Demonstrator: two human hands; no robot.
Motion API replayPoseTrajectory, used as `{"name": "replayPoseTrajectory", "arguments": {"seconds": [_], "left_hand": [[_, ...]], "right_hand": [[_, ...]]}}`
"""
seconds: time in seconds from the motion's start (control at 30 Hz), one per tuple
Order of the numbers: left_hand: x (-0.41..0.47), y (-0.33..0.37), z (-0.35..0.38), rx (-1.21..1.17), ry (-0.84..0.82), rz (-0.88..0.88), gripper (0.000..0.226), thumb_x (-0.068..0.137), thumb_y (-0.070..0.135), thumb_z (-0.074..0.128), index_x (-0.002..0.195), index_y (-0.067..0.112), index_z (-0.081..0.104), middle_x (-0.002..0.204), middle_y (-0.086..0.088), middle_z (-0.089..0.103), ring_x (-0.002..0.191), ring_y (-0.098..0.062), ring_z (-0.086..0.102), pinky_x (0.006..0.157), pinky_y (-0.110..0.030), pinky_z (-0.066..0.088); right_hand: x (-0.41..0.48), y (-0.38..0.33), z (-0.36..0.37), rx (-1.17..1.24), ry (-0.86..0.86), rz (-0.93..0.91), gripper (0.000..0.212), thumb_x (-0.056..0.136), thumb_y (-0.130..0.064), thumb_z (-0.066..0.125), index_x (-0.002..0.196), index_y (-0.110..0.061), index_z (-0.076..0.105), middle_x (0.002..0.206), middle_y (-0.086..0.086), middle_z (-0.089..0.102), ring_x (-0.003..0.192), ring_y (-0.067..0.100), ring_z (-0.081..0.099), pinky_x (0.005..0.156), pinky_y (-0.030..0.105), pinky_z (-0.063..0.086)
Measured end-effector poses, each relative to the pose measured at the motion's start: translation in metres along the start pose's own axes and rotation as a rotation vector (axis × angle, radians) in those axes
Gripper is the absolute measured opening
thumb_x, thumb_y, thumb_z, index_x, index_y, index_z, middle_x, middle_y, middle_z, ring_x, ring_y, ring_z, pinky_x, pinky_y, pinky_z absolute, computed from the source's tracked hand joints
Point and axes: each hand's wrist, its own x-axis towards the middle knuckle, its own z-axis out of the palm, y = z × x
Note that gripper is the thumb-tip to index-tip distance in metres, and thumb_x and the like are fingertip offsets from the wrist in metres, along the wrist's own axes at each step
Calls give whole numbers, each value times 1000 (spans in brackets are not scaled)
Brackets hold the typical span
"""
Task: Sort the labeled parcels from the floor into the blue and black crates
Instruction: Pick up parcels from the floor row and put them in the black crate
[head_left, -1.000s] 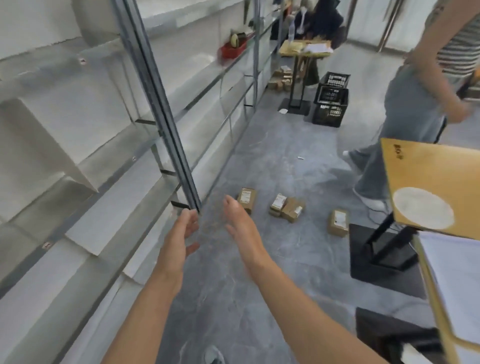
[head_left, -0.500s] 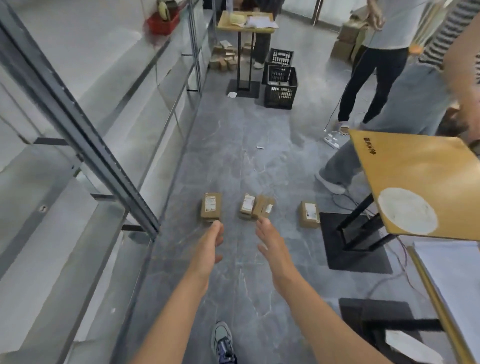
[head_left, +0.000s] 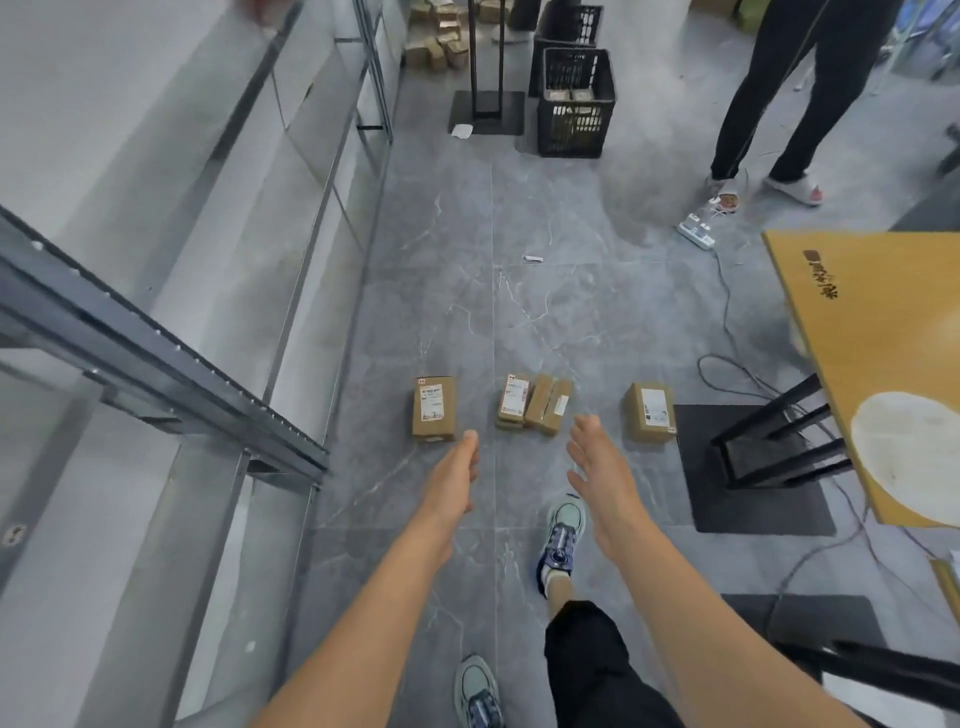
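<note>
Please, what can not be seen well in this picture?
Head view:
parcel labels: print too small to read.
black crate: contents mostly hidden by its mesh walls.
standing person: cut off above the legs by the top edge.
table: cut off by the right edge.

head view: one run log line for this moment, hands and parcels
left hand: open, empty | right hand: open, empty | parcels: four on floor, none held | black crate: on floor beyond them
</note>
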Motion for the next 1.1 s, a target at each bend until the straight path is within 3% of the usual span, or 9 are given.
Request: {"name": "replayPoseTrajectory", "arguments": {"seconds": [0.2,0.47,0.6,0.63,0.7,0.77,0.93,1.03,1.1], "left_hand": [[99,39,39,40,17,-130,61,106,55,38,155,18,43,157,-3,46,143,-22,45,115,-48,38],[211,80,85,157,42,-269,62,106,56,36,154,18,44,155,-2,48,141,-19,45,108,-40,39],[266,78,98,190,52,-335,61,106,56,37,152,17,47,153,-2,50,138,-18,48,116,-43,36],[282,75,102,190,47,-357,59,106,55,37,150,17,48,149,-1,53,133,-16,51,111,-40,39],[316,67,108,184,40,-391,49,107,50,37,142,20,53,134,2,58,110,-8,59,88,-30,45],[360,56,113,202,32,-409,36,107,47,38,129,25,58,124,3,61,92,0,57,73,-26,42],[486,8,124,285,5,-452,68,92,68,40,144,26,54,146,1,55,127,-16,53,113,-44,39],[553,-21,129,279,-48,-460,50,104,58,37,141,28,54,147,2,53,130,-17,50,114,-41,36],[598,-39,130,280,-58,-454,50,109,50,33,146,21,51,147,1,52,131,-16,48,114,-39,35]], "right_hand": [[108,-23,-20,24,8,85,65,111,-57,34,167,-23,30,170,-2,36,155,17,37,128,46,31],[246,-52,-41,-29,-12,244,63,113,-55,32,167,-22,30,170,1,36,154,18,38,127,44,30],[308,-44,-40,-15,-7,300,64,114,-54,30,168,-20,27,172,3,33,156,19,35,129,45,28],[325,-41,-37,-10,-14,315,64,114,-53,29,168,-21,26,173,2,32,157,19,34,130,46,26],[359,-27,-34,0,-3,343,63,114,-53,28,169,-22,26,173,2,31,157,19,33,131,47,24],[399,-6,-28,3,9,370,64,114,-55,27,168,-22,27,173,1,32,158,18,33,131,48,22],[501,65,-19,-16,47,483,70,110,-64,28,168,-25,29,172,0,34,157,19,34,131,49,23],[555,115,-8,-26,80,515,70,108,-68,29,167,-30,31,171,-3,36,155,17,37,130,50,25],[587,148,1,-27,78,536,71,107,-69,30,168,-32,29,171,-6,35,156,16,35,130,51,24]]}}
